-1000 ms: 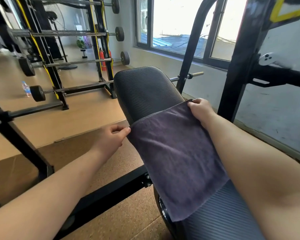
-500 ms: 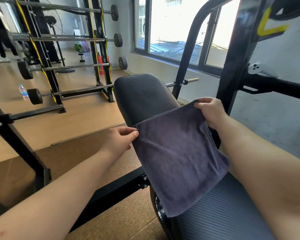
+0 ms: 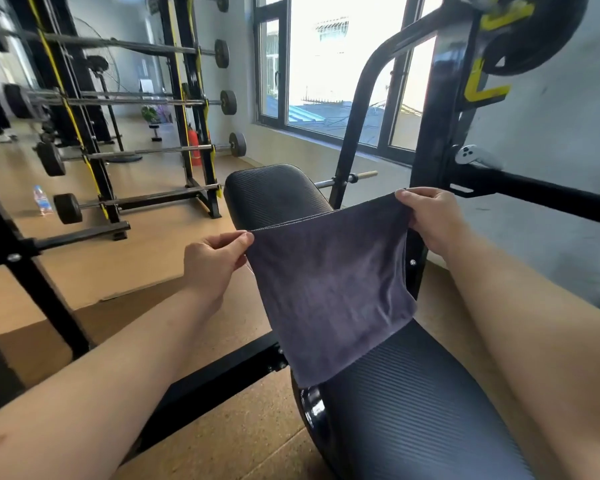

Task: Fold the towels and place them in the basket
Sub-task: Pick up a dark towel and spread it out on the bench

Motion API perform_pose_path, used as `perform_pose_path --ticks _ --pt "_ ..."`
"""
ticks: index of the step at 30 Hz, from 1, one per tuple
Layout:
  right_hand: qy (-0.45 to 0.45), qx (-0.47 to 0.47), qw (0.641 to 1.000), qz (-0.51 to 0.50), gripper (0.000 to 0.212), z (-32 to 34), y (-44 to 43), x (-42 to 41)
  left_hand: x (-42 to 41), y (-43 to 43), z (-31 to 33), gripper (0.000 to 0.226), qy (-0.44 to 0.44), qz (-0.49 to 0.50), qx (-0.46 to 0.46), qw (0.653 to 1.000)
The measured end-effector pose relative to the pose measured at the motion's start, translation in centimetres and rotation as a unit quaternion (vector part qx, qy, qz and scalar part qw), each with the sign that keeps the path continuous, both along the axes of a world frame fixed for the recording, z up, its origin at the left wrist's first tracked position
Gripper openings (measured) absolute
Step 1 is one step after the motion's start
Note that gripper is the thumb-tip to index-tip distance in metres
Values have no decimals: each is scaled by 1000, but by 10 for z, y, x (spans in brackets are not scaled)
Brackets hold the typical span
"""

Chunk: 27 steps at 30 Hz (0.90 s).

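Note:
A dark grey towel [image 3: 329, 292] hangs in the air above the black padded bench [image 3: 406, 403], its top edge stretched between my hands and its lower edge drooping onto the bench pad. My left hand [image 3: 212, 261] pinches the towel's upper left corner between thumb and fingers. My right hand [image 3: 426, 216] grips the upper right corner, slightly higher and farther away. No basket is in view.
The bench's black frame [image 3: 433, 133] rises behind the towel, with a crossbar [image 3: 534, 199] to the right and a weight plate [image 3: 534, 29] above. A barbell rack [image 3: 187, 109] stands at the left on the wooden floor, beside a water bottle [image 3: 42, 200]. A floor bar [image 3: 201, 386] runs under my left arm.
Both hands have lifted the towel's far edge off the bench pad. The towel, which lay flat on the bench, now hangs from its two top corners.

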State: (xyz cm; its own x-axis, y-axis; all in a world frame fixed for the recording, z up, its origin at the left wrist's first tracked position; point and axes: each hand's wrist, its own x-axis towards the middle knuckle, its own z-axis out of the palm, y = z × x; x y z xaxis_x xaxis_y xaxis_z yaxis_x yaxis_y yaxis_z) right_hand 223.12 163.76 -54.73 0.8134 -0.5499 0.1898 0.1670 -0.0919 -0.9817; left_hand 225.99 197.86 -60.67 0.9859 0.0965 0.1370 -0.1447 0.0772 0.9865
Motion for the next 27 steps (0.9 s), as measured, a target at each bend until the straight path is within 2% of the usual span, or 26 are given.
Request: perform_pose_path --ticks 6,9,12,15,22,27 --pt "-21 -8 1000 7 4 31 12 -56 -37 11 33 4 -12 18 7 1000" --pt "-9 -45 999 4 6 46 20 -89 -58 22 49 9 -4 -4 -49 999" --pt "-5 -32 999 24 7 59 28 -125 -82 35 63 8 -7 -31 -84 996" --pt "-18 0 999 46 9 70 37 -160 -104 51 74 8 -5 -58 -66 996" --pt "-30 -5 998 46 16 75 57 -221 -152 75 87 16 -1 -59 -53 997" --pt "17 -44 998 34 20 58 67 -251 -182 85 78 13 17 -77 -10 997"
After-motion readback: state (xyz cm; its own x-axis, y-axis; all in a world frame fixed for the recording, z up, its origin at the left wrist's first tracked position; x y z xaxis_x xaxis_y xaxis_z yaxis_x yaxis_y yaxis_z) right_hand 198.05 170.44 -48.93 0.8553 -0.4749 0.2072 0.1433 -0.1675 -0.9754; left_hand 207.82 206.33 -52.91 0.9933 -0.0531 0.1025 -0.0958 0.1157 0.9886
